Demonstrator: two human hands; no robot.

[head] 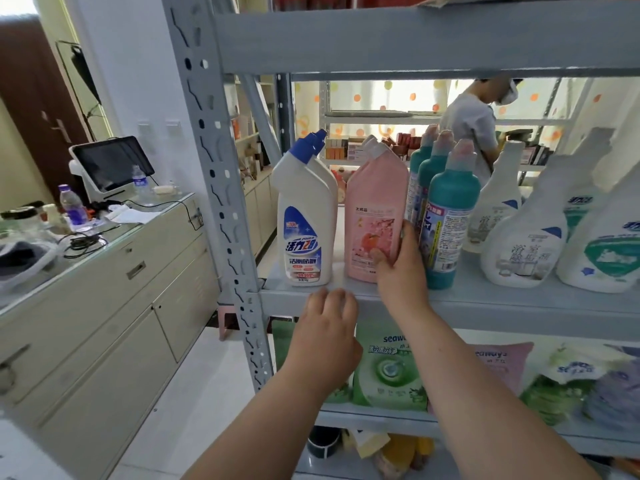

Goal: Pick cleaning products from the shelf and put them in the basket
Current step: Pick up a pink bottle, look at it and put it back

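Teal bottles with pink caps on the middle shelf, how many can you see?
3, in a line front to back, just right of the pink bottle: the front one, the middle one, the rear one. More may be hidden behind them.

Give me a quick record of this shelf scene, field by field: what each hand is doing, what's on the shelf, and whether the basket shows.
right hand: grips the pink bottle low on its right side, thumb on the label
left hand: fingers loosely curled, holding nothing, by the front edge of the shelf
pink bottle: upright, between the blue-capped white bottle and the teal bottles
further right: white spray bottles
shelf below: green refill pouch
basket: not in view
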